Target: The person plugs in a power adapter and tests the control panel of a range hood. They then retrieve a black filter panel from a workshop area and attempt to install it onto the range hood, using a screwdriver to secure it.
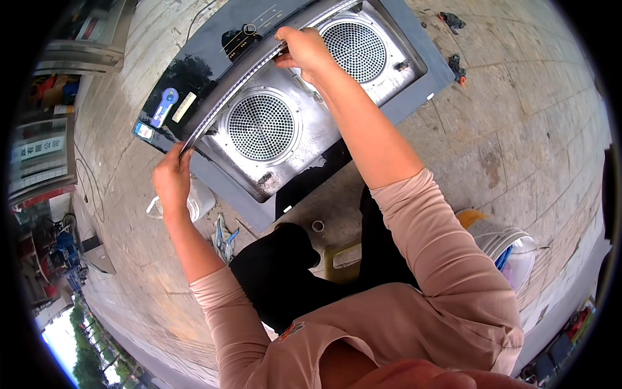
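Note:
Before me lies a dark grey range hood (259, 214) with a shiny metal recess and two round perforated grilles (262, 126). A long, narrow metal-edged strip (227, 104) runs slantwise between the grilles and the glossy black panel (194, 71). My left hand (173, 178) is closed around the strip's lower left end. Higher up and to the right, my right hand (304, 52) pinches the strip near its middle, above the gap between the grilles. The fingertips of both hands are partly hidden. Whether the strip is loose from the hood, I cannot tell.
A white bucket (201, 200) stands beyond the hood's left corner, near a grey-blue glove-like item (224, 240). Another white bucket (518, 259) with things inside is at my right. Dark crumpled items (457, 70) lie on the paving. Part of a yellowish stool (343, 262) shows between my legs.

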The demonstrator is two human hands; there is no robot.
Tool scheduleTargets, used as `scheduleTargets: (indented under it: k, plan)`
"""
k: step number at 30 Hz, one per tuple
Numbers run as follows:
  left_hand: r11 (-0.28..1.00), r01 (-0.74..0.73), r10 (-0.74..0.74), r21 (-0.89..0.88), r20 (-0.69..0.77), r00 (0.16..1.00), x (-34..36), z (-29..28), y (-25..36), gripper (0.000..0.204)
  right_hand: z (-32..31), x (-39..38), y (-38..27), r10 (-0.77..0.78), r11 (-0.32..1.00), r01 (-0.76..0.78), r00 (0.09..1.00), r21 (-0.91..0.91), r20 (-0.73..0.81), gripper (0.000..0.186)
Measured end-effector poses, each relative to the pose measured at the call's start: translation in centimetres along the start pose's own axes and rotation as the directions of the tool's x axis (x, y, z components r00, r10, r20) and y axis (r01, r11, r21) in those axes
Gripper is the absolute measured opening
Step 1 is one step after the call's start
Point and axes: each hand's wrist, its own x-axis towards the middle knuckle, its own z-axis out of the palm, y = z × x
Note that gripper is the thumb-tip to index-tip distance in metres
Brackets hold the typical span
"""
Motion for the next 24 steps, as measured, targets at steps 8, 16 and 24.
scheduleTargets:
  k: [8,16,24]
  plan:
    - [0.999,0.021,-0.02,0.027,-0.021,1.0,-0.9,-0.4,-0.4,0.019,0.5,-0.2,0.3,-0.012,1.0,0.013,1.0,-0.018,0.017,0.029]
    - [0.998,-0.045,0.046,0.037,-0.034,0.998,-0.6,-1.6,-0.2,0.019,-1.4,1.5,0.9,0.096,0.995,-0.092,0.99,-0.045,0.102,0.028]
    - [0.999,-0.026,0.028,0.037,-0.043,0.999,-1.4,-1.5,-0.9,0.018,-0.2,0.5,1.0,0.08,0.995,-0.075,0.994,-0.064,0.076,0.027]
